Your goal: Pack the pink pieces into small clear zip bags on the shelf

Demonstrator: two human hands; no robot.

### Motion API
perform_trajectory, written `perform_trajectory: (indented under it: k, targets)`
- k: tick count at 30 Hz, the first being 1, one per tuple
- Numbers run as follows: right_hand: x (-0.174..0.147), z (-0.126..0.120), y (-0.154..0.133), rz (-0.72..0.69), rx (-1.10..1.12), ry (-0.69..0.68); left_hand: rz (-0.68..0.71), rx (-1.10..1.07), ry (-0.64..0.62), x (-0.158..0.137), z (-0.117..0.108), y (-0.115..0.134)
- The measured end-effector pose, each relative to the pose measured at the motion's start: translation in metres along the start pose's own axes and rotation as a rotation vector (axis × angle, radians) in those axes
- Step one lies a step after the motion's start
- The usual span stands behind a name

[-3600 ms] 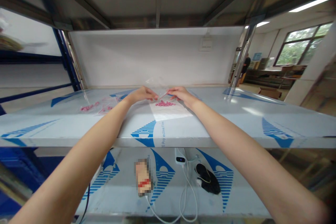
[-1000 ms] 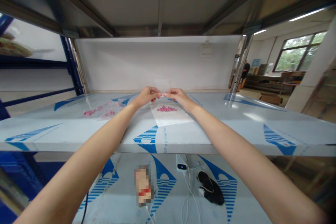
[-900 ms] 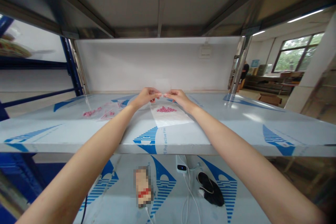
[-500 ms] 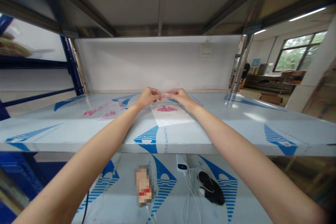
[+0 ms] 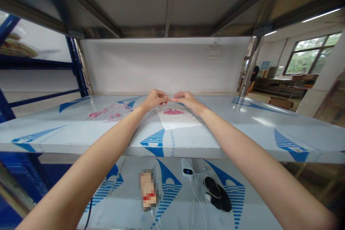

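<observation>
A flat, whitish plastic bag [image 5: 185,122] lies on the shelf in front of me, with a cluster of small pink beads [image 5: 174,111] showing at its middle. My left hand [image 5: 156,99] is closed in a pinch at the bag's far edge. From the other side, my right hand [image 5: 186,99] pinches along the same edge, its fingertips almost meeting those of the left. The part of the edge between the fingers is mostly hidden. Left of my hands lies a clear plastic bag [image 5: 118,110] with several pink pieces, and more pink beads [image 5: 97,113] beside or inside it.
The shelf [image 5: 231,129] has blue-printed protective film, and a metal shelf [image 5: 140,3] hangs overhead. On the lower level are a blurred-out phone [image 5: 148,190], a white power bank [image 5: 187,171] with cables and a black item [image 5: 218,194]. A metal post [image 5: 252,66] stands at right.
The view has shifted slightly, so the shelf and bags appear a little further right. Both hands stay pinched at the bag's edge, with only small finger movement.
</observation>
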State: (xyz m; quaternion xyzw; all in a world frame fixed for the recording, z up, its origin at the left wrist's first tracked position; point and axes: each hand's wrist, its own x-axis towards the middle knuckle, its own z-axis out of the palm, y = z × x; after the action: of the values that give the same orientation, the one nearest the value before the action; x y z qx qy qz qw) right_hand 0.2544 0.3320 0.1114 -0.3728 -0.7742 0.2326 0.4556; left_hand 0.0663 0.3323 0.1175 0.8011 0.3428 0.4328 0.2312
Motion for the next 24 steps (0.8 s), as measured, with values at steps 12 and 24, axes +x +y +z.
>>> perform_trajectory:
  k: [12, 24]
  targets:
    - [0.003, 0.001, 0.007, 0.032, 0.126, 0.063, -0.055, -0.071, 0.023, 0.003, -0.015, -0.002]
    - [0.001, 0.002, 0.008, 0.059, 0.15, -0.073, -0.121, -0.145, 0.017, 0.004, -0.011, -0.014]
